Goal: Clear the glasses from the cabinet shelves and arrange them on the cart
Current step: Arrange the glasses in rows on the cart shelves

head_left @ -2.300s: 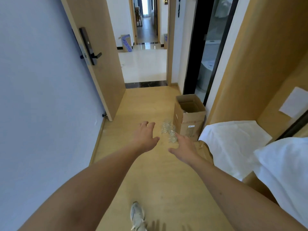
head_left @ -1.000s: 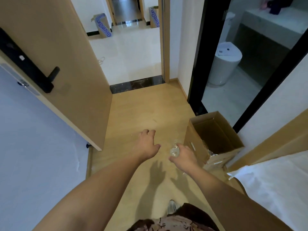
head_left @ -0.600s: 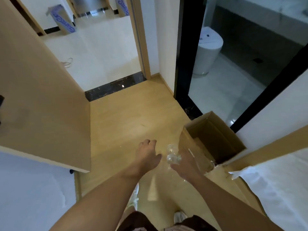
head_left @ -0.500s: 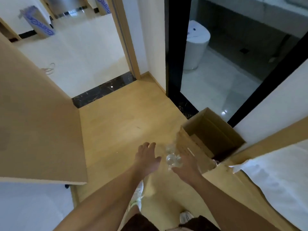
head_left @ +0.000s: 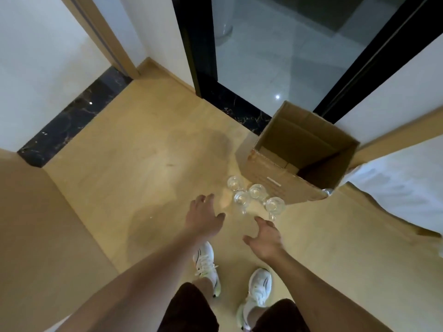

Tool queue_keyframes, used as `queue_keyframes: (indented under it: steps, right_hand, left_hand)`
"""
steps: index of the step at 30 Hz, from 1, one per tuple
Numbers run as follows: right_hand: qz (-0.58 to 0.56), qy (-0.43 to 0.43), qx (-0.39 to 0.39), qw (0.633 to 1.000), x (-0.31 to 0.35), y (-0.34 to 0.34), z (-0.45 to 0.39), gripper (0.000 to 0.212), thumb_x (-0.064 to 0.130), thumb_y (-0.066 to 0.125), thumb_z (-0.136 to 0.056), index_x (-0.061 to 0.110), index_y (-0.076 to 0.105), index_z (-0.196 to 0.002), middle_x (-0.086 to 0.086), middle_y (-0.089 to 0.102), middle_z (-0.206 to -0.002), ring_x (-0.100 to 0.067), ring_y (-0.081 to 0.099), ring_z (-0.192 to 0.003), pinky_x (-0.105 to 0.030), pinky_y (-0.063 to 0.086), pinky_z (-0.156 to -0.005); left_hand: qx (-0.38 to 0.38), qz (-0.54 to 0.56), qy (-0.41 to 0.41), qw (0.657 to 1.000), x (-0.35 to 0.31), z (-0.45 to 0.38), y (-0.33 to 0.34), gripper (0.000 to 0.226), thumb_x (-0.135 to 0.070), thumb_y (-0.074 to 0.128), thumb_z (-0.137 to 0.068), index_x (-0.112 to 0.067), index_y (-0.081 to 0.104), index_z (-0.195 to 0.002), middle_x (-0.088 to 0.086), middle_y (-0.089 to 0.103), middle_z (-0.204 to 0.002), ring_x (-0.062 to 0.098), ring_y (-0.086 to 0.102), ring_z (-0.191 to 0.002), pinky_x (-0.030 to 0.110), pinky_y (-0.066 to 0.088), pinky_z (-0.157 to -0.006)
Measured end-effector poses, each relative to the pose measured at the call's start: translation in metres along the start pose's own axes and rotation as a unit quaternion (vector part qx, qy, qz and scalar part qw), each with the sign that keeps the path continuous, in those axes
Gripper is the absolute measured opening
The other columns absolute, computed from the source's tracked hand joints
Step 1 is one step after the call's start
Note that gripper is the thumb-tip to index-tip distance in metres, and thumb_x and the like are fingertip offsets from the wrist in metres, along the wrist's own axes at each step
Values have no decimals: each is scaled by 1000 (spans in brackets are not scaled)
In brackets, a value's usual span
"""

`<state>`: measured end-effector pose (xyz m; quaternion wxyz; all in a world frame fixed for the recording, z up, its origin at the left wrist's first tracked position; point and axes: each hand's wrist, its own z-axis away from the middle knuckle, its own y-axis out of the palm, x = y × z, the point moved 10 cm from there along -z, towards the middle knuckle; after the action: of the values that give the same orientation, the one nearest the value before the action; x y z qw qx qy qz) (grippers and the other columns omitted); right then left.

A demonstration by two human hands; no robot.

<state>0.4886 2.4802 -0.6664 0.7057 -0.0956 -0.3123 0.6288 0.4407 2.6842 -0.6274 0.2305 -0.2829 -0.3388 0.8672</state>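
Several clear stemmed glasses (head_left: 249, 195) stand in a cluster on the wooden floor, right beside an open cardboard box (head_left: 297, 164). The nearest glass (head_left: 274, 205) is just beyond my right hand (head_left: 263, 237), which is open with fingers spread, not touching it. My left hand (head_left: 203, 216) hovers open to the left of the cluster, close to another glass (head_left: 241, 198). One more glass (head_left: 327, 191) peeks out behind the box's right corner. No cabinet or cart is in view.
A black-framed glass door (head_left: 275, 56) to a tiled bathroom lies beyond the box. A wooden door (head_left: 36, 224) fills the left side. White cloth (head_left: 402, 185) lies at the right. My white shoes (head_left: 206, 264) stand on the floor below my hands.
I have stepped closer and tilted my view down. My right hand no longer covers the glasses; both hands now hover open just short of the cluster.
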Motion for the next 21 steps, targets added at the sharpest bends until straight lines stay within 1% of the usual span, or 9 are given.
queue_keyframes:
  steps: [3, 6, 11, 16, 19, 21]
  right_hand:
    - [-8, 6, -2, 1000, -12, 19, -40, 80, 48, 69, -87, 24, 33, -154, -9, 44, -149, -30, 47, -135, -34, 41, -109]
    - [-31, 3, -8, 999, -29, 41, -90, 79, 46, 70, -87, 24, 34, -154, -8, 45, -147, -28, 46, -135, -34, 41, -106]
    - [-52, 19, -17, 998, -69, 83, -178, 77, 46, 71, -86, 24, 38, -152, -8, 50, -141, -29, 49, -131, -36, 45, -105]
    - [-63, 20, -31, 997, -97, 120, -262, 76, 46, 71, -86, 22, 39, -151, -10, 51, -139, -30, 52, -127, -36, 46, -102]
    - [-69, 26, -36, 997, -114, 144, -312, 77, 46, 71, -87, 20, 37, -152, -11, 50, -141, -30, 51, -129, -37, 44, -103]
    - [-78, 30, -47, 995, -123, 156, -340, 76, 44, 72, -87, 18, 38, -150, -11, 51, -141, -30, 51, -130, -36, 42, -103]
  left_hand:
    - [-3, 7, 4, 1000, 11, -30, 34, 67, -41, 62, -93, -20, 36, -151, 7, 37, -153, 28, 31, -142, 38, 33, -112]
    - [-12, 7, 13, 1000, 20, -62, 78, 65, -39, 62, -93, -20, 38, -150, 6, 39, -151, 28, 33, -140, 38, 35, -108]
    - [-10, -6, 45, 999, 30, -126, 162, 65, -37, 62, -94, -18, 37, -150, 9, 39, -151, 29, 32, -140, 38, 34, -111]
    - [-20, -10, 67, 997, 41, -197, 226, 64, -36, 63, -93, -15, 39, -148, 11, 43, -148, 31, 34, -138, 39, 34, -110]
    - [-36, -12, 68, 997, 54, -243, 256, 66, -35, 65, -91, -14, 40, -149, 13, 46, -145, 33, 38, -135, 38, 31, -110]
    - [-48, -21, 74, 996, 60, -272, 268, 67, -35, 66, -90, -14, 40, -148, 14, 48, -143, 35, 40, -133, 39, 32, -110]
